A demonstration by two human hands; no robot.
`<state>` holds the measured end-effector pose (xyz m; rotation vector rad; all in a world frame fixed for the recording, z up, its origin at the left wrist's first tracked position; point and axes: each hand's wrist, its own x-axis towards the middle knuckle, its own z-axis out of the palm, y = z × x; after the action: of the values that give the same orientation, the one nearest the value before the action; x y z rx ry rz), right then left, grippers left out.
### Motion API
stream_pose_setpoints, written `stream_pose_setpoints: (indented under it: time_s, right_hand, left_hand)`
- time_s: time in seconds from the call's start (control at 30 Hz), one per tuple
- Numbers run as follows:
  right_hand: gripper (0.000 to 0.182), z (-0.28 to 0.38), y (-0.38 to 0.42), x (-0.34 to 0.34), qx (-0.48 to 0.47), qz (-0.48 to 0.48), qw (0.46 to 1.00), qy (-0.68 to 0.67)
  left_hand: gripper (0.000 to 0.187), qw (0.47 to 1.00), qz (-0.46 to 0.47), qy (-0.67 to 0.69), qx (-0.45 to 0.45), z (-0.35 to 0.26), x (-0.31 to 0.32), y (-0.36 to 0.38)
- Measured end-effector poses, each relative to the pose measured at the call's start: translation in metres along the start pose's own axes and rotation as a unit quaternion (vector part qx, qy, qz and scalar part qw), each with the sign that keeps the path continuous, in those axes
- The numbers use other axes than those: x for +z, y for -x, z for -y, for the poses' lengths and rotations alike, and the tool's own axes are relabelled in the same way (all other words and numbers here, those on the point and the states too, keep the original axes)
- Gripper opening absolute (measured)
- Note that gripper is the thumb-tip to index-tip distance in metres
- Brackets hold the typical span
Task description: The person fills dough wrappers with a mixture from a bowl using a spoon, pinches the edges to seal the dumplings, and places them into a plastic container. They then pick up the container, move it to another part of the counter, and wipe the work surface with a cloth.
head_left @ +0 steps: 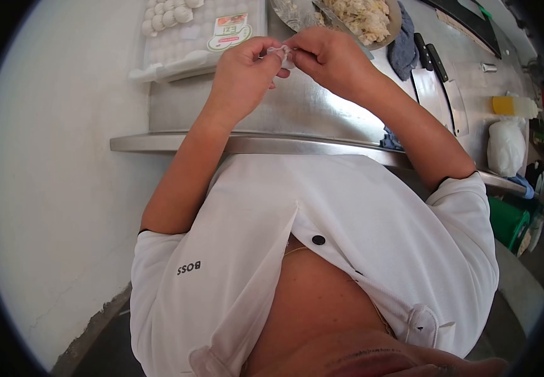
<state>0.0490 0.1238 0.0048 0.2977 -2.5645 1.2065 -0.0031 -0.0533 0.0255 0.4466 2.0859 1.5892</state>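
My left hand [241, 80] and my right hand [333, 61] meet above the steel table, fingers pinched together. Between their fingertips is a small white dumpling [284, 56], its thin wrapper gathered at the top. Both hands are closed on it; fingers partly hide its lower side. Just beyond my right hand stands a metal bowl [396, 28] with a pale, chunky filling [363, 19], and a flat metal blade or spatula [341, 22] rests in it. Left of my left hand lies a plastic-covered tray [177, 66] with a printed label, and several round white dumplings [170, 14] sit on top.
On the right of the steel table [190, 107] lie two black-handled cleavers [438, 94], a dark blue cloth [402, 53] and a black board [467, 22]. Further right are a bottle of yellow liquid [512, 106] and a white plastic bag [506, 147]. A wall [58, 157] borders the left.
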Motion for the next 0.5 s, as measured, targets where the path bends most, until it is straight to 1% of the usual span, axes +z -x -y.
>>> stream_pose_setpoints:
  time_s: [0.07, 0.1, 0.17, 0.2, 0.27, 0.3, 0.37, 0.4, 0.43, 0.47, 0.5]
  right_hand:
    - [0.016, -0.001, 0.000, -0.001, 0.014, 0.029, 0.998, 0.046]
    - [0.016, -0.001, 0.000, -0.001, 0.015, 0.029, 0.998, 0.046]
    - [0.015, -0.001, -0.002, 0.000, 0.000, -0.005, 0.999, 0.035]
    - [0.015, -0.001, -0.001, 0.000, -0.001, -0.005, 0.999, 0.035]
    - [0.015, -0.001, 0.002, 0.000, -0.038, -0.006, 0.997, 0.061]
    - [0.015, 0.003, 0.002, 0.001, -0.038, -0.006, 0.997, 0.061]
    - [0.015, 0.010, 0.001, 0.000, 0.011, -0.024, 0.999, 0.032]
    - [0.015, 0.008, 0.001, 0.000, 0.011, -0.024, 0.999, 0.033]
    - [0.013, 0.004, 0.001, -0.001, -0.024, -0.014, 0.997, 0.072]
    - [0.014, 0.001, 0.001, -0.001, -0.058, -0.003, 0.992, 0.111]
    - [0.014, 0.001, 0.001, -0.001, -0.058, -0.004, 0.992, 0.111]
  left_hand:
    - [0.024, 0.999, -0.011, 0.038, 0.010, 0.005, 0.001, -0.002]
    - [0.024, 0.999, -0.011, 0.038, 0.010, 0.007, 0.001, -0.003]
    - [0.024, 0.995, -0.040, 0.087, 0.031, 0.010, 0.000, -0.004]
    - [0.024, 0.995, -0.040, 0.087, 0.031, 0.008, 0.001, -0.002]
    - [0.023, 1.000, -0.022, 0.015, 0.012, 0.001, 0.003, 0.002]
    - [0.023, 1.000, -0.022, 0.015, 0.012, 0.002, 0.003, 0.002]
    - [0.023, 0.999, -0.022, -0.004, 0.028, 0.004, 0.003, 0.004]
    - [0.023, 0.999, -0.022, -0.004, 0.029, 0.002, 0.003, 0.004]
    - [0.024, 0.999, -0.018, -0.014, 0.026, 0.001, 0.003, 0.005]
    - [0.024, 0.999, -0.014, -0.025, 0.023, 0.000, 0.002, 0.005]
    - [0.024, 0.999, -0.014, -0.025, 0.023, 0.002, 0.002, 0.005]
